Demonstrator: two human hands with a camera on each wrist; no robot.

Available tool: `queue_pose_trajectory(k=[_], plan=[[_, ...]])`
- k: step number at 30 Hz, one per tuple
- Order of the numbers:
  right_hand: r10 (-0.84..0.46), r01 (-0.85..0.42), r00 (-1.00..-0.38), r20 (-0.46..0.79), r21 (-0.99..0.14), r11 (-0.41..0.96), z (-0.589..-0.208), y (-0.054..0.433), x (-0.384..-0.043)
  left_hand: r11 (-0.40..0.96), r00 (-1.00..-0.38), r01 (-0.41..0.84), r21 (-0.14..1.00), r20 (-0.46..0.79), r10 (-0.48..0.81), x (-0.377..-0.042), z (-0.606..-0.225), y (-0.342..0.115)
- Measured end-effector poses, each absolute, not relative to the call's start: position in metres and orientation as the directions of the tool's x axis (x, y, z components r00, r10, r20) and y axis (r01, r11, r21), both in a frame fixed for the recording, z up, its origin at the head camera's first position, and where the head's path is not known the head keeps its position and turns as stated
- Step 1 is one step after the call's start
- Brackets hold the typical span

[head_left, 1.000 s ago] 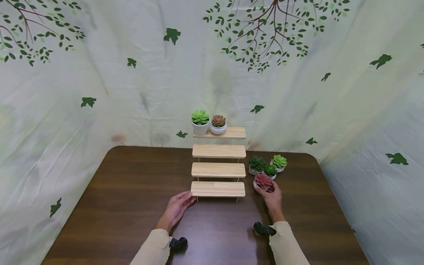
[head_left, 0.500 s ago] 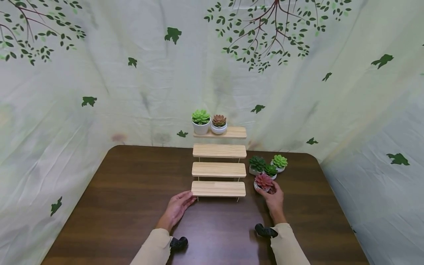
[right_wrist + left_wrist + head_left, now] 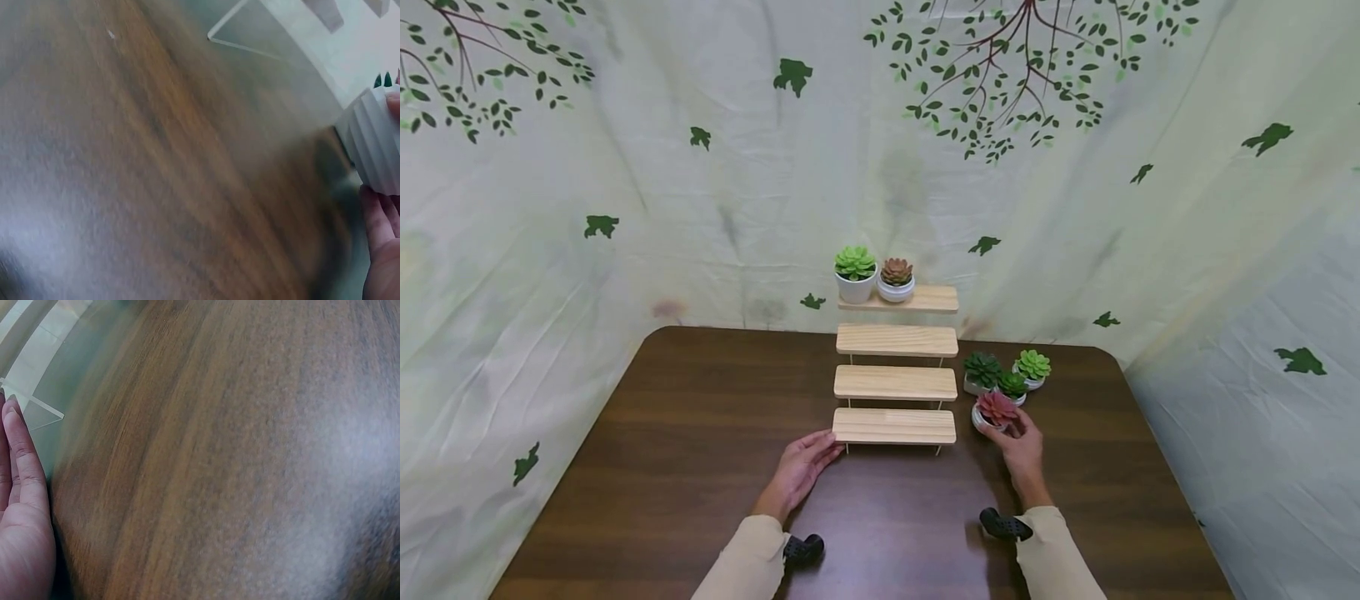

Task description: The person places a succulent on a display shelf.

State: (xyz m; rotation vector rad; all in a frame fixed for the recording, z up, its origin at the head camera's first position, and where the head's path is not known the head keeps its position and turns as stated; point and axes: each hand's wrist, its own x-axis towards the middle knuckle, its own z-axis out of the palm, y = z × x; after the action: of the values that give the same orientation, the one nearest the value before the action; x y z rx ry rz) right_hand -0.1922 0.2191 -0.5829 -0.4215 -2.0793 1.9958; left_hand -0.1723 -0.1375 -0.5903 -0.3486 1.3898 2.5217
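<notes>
My right hand (image 3: 1021, 450) holds a pink succulent (image 3: 997, 407) in a small white pot, right of the lowest shelf. The ribbed white pot (image 3: 375, 140) shows between thumb and fingers in the right wrist view, tilted there. My left hand (image 3: 802, 471) rests its fairly straight fingers at the left end of the lowest board (image 3: 893, 426) of a four-step wooden stand. In the left wrist view, that hand's fingers (image 3: 25, 450) are by the stand's thin clear leg (image 3: 47, 405).
On the top board (image 3: 934, 298) stand a bright green succulent (image 3: 855, 263) and a brown one (image 3: 897, 272). Behind my right hand cluster a dark green succulent (image 3: 982, 370), a smaller green one (image 3: 1012, 383) and a light green one (image 3: 1032, 364). A printed cloth (image 3: 737, 208) hangs behind the brown table (image 3: 700, 417).
The pink succulent's pot tips slightly, showing more of its white side at the left. My left hand keeps its place at the stand.
</notes>
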Motion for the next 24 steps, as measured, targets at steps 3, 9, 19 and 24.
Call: queue_pose_trajectory(k=[3, 9, 19, 24], plan=[[0.359, 0.042, -0.933, -0.031, -0.999, 0.022, -0.578, 0.217, -0.194, -0.510, -0.943, -0.321, 0.798, -0.320, 0.093, -0.173, -0.589, -0.137], [0.344, 0.019, -0.939, -0.013, -1.000, 0.014, -0.560, 0.214, -0.199, -0.519, -0.943, -0.322, 0.792, -0.315, 0.105, -0.174, -0.589, -0.139], [0.330, 0.001, -0.944, 0.009, -1.000, 0.030, -0.530, 0.219, -0.209, -0.518, -0.950, -0.310, 0.798, -0.287, 0.126, -0.173, -0.591, -0.137], [0.304, -0.039, -0.951, 0.052, -0.998, 0.047, -0.515, 0.219, -0.216, -0.512, -0.955, -0.293, 0.807, -0.270, 0.122, -0.171, -0.590, -0.138]])
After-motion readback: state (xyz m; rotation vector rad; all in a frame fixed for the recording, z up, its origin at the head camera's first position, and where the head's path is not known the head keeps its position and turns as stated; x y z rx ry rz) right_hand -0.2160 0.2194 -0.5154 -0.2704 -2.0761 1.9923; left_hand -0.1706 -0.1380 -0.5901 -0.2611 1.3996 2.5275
